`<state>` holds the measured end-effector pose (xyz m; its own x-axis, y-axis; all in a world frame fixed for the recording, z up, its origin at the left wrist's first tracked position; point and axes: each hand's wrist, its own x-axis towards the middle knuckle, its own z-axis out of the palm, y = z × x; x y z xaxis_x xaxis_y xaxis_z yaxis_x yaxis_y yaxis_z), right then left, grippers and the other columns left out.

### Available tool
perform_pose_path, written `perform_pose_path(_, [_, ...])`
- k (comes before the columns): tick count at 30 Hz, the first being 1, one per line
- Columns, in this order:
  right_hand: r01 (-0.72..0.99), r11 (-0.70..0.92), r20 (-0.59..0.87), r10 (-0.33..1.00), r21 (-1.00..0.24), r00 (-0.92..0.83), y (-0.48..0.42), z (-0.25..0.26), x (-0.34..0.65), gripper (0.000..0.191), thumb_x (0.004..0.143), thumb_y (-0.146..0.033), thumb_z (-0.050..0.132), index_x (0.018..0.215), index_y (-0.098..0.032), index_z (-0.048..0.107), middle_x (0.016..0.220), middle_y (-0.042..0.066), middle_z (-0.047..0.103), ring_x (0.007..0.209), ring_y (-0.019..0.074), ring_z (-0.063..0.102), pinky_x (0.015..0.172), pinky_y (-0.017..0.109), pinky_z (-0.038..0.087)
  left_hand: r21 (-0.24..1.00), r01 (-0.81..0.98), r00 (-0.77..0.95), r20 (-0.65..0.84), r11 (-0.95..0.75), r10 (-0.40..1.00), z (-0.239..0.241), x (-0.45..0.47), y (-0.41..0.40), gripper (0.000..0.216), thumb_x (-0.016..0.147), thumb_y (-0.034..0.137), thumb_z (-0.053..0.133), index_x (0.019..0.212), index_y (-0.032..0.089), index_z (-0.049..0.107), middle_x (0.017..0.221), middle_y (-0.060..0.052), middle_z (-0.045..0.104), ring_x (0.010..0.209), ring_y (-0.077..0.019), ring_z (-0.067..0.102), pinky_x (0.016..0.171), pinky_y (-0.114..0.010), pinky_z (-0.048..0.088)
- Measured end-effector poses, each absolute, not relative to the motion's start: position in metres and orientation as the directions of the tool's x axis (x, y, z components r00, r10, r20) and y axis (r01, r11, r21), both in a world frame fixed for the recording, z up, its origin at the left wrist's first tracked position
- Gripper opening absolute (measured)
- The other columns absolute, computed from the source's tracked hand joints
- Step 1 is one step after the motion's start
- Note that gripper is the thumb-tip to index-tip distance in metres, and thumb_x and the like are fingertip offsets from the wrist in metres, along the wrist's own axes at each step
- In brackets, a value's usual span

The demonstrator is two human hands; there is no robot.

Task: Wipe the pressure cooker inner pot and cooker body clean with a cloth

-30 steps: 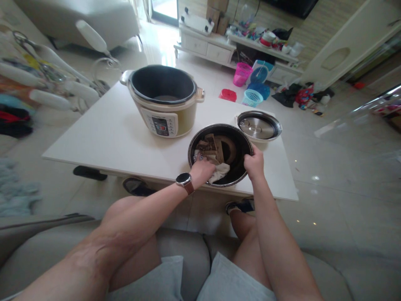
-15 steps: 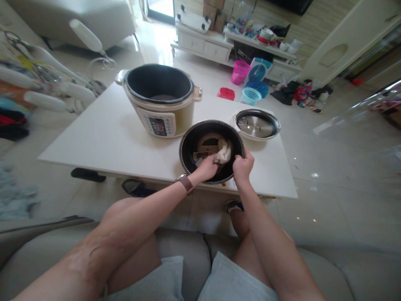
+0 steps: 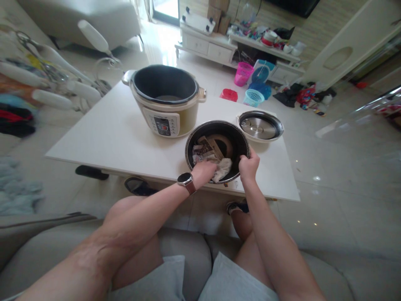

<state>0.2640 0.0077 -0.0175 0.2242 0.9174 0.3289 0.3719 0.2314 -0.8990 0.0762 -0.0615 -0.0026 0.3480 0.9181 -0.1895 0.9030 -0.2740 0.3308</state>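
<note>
Round black pot (image 3: 239, 143): right grip (image 3: 249, 165) clasps rim (image 3: 217, 121), left grip (image 3: 204, 173) clutches crumpled cloth (image 3: 223, 169)

Daylight from far opening (image 3: 166, 7); glare on floor (image 3: 161, 35); edges stretched, blurred.

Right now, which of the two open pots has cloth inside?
The black pot that the right hand grips; the left hand reaches into it, touching the cloth. The farther, beige cooker shows none.
</note>
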Motion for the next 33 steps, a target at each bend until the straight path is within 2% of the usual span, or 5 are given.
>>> perform_pose_path(6, [0.314, 0.214, 0.273, 0.949, -0.925, 0.156, 0.029, -0.002, 0.286, 0.081, 0.060, -0.015, 0.061, 0.141, -0.019, 0.070, 0.131, 0.012, 0.077, 0.118, 0.0289, 0.073, 0.115, 0.054, 0.053, 0.323, 0.889, 0.384, -0.142, -0.324, 0.912, -0.005, 0.081, -0.064, 0.031, 0.103, 0.012, 0.051, 0.105, 0.014, 0.082, 0.123, -0.017, 0.077, 0.126, -0.0367, 0.065, 0.123, -0.069, 0.036])
perform_pose_path(16, [0.355, 0.244, 0.310, 0.940, -0.903, 0.144, 0.015, 0.007, 0.282, 0.053, 0.064, -0.020, 0.054, 0.107, -0.017, 0.084, 0.099, 0.004, 0.083, 0.103, 0.0282, 0.074, 0.107, 0.049, 0.056, 0.535, 0.791, 0.404, -0.091, -0.298, 0.910, -0.019, 0.083, -0.061, 0.038, 0.085, -0.003, 0.056, 0.102, 0.015, 0.084, 0.113, -0.017, 0.080, 0.122, -0.0358, 0.070, 0.124, -0.061, 0.039])
perform_pose_path(21, [0.354, 0.247, 0.327, 0.927, -0.902, 0.184, 0.009, 0.002, 0.278, 0.053, 0.066, -0.020, 0.055, 0.110, -0.017, 0.084, 0.099, 0.005, 0.083, 0.100, 0.0278, 0.074, 0.104, 0.046, 0.057, 0.963, 0.264, 0.240, -0.116, 0.050, 0.964, -0.032, 0.108, -0.047, 0.045, 0.087, 0.002, 0.054, 0.121, 0.015, 0.080, 0.120, -0.011, 0.083, 0.115, -0.0257, 0.075, 0.108, -0.041, 0.057])
perform_pose_path(25, [0.362, 0.239, 0.325, 0.924, -0.901, 0.200, 0.004, 0.001, 0.276, 0.046, 0.068, -0.023, 0.056, 0.103, -0.017, 0.085, 0.099, 0.006, 0.083, 0.096, 0.0277, 0.073, 0.100, 0.045, 0.056, 0.978, -0.058, -0.062, -0.206, 0.203, 0.977, -0.036, 0.125, -0.042, 0.043, 0.094, 0.012, 0.060, 0.135, 0.010, 0.071, 0.137, -0.015, 0.076, 0.125, -0.0248, 0.073, 0.113, -0.039, 0.055])
perform_pose_path(33, [0.353, 0.208, 0.309, 0.915, -0.912, 0.258, 0.007, -0.005, 0.280, 0.042, 0.068, -0.026, 0.056, 0.098, -0.016, 0.084, 0.085, 0.002, 0.079, 0.088, 0.0240, 0.068, 0.093, 0.039, 0.056, 0.807, 0.497, 0.523, 0.016, -0.320, 0.852, -0.026, 0.106, -0.061, 0.057, 0.082, -0.006, 0.049, 0.124, 0.019, 0.080, 0.133, -0.012, 0.077, 0.123, -0.0235, 0.072, 0.113, -0.037, 0.053])
